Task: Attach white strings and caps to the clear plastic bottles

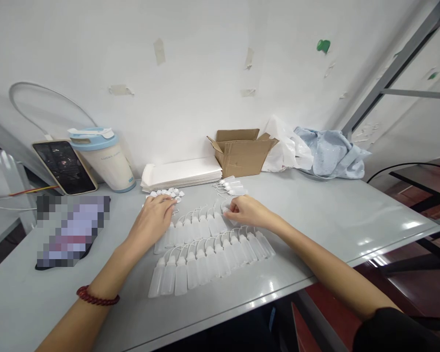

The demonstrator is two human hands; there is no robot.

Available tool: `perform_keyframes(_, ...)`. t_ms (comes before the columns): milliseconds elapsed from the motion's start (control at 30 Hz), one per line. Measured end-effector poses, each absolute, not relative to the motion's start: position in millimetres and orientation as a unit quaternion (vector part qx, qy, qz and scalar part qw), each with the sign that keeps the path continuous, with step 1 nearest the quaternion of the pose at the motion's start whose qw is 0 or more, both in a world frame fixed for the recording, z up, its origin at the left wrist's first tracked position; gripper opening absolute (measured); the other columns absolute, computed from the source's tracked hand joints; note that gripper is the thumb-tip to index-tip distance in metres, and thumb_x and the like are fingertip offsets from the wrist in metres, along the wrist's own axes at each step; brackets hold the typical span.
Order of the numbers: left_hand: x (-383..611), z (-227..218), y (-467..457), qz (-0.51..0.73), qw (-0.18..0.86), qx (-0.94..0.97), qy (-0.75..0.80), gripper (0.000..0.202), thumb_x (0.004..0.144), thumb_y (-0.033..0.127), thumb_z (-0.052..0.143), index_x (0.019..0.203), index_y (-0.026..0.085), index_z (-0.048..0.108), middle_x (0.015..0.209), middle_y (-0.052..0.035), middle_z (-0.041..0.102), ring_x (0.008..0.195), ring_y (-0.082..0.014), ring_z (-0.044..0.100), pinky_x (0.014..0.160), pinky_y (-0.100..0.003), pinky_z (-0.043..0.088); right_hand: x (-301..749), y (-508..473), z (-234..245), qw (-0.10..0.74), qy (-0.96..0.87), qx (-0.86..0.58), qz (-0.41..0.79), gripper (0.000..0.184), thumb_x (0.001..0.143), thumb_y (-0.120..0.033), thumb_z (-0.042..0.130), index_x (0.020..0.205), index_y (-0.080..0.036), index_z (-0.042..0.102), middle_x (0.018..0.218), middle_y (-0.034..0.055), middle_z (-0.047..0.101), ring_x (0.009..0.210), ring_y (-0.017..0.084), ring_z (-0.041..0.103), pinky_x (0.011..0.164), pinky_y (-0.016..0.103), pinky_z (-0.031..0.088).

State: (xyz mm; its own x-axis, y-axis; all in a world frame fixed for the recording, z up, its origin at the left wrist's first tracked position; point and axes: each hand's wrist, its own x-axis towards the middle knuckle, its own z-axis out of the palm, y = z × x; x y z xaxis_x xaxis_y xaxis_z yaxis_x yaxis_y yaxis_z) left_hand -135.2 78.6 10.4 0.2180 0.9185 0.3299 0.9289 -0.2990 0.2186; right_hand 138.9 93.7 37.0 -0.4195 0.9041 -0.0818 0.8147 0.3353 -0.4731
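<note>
Two rows of small translucent squeeze bottles (205, 261), with thin looped strings at their necks, lie on the grey table. My right hand (247, 211) is closed at the right end of the back row, fingers and thumb pinching a small bottle (226, 208) that is mostly covered. By the left of that row, my left hand (156, 215) reaches to a pile of small white caps (165, 192). Its curled fingertips hold a white cap (178, 199); the thumb side is partly hidden. A few more small bottles (232, 186) lie beyond my right hand.
Behind the caps lies a stack of white flat sheets (183, 173), beside an open cardboard box (242, 159). White plastic (284, 149) and blue cloth (333, 154) lie right of it. A tumbler (106, 161) and a phone (66, 166) stand at back left; a blurred-out item (73, 232) lies nearer.
</note>
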Motion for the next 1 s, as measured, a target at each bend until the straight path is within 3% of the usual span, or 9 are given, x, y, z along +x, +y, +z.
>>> perform_keyframes(433,-138,10,78,-0.167,0.02,-0.775,-0.609,0.039,0.087,0.028,0.035,0.097,0.017,0.071,0.095,-0.0125,0.067,0.092,-0.0295,0.053,0.083,-0.044,0.045,138,94,33,0.137,-0.799,-0.541,0.222,0.021,0.075,-0.024,0.06,0.058,-0.018,0.049,0.056,0.0006,0.055,0.051,0.011,0.046,0.049,0.025,0.025)
perform_keyframes(633,-132,24,74,-0.24,-0.009,-0.738,-0.63,0.028,0.079,0.028,0.043,0.083,0.02,0.07,0.088,-0.008,0.072,0.089,-0.0291,0.061,0.081,-0.041,0.046,138,94,38,0.195,-0.783,-0.548,0.222,0.017,0.079,-0.032,0.057,0.072,-0.017,0.054,0.068,0.0017,0.061,0.053,0.01,0.047,0.051,0.025,0.029)
perform_keyframes(767,-121,36,68,-0.355,-0.135,-0.641,-0.666,0.019,0.073,0.034,0.055,0.081,0.021,0.067,0.084,-0.0036,0.072,0.084,-0.0255,0.065,0.077,-0.036,0.048,136,92,38,0.248,-0.786,-0.519,0.228,0.018,0.081,-0.035,0.056,0.079,-0.017,0.052,0.073,0.0008,0.061,0.056,0.01,0.049,0.054,0.024,0.034)
perform_keyframes(867,-111,43,62,-0.419,-0.295,-0.572,-0.64,0.032,0.069,0.04,0.066,0.094,0.02,0.067,0.088,-0.0044,0.072,0.086,-0.0241,0.065,0.075,-0.034,0.048,133,87,40,0.285,-0.776,-0.49,0.278,0.02,0.082,-0.037,0.057,0.081,-0.018,0.052,0.077,0.0009,0.061,0.057,0.009,0.051,0.055,0.023,0.037)
perform_keyframes(1000,-97,49,53,-0.426,-0.483,-0.511,-0.57,0.043,0.074,0.041,0.067,0.111,0.02,0.065,0.103,-0.0081,0.071,0.095,-0.0231,0.063,0.079,-0.035,0.047,130,81,46,0.301,-0.762,-0.458,0.346,0.022,0.081,-0.038,0.06,0.083,-0.017,0.054,0.075,0.0004,0.059,0.058,0.01,0.051,0.054,0.022,0.038)
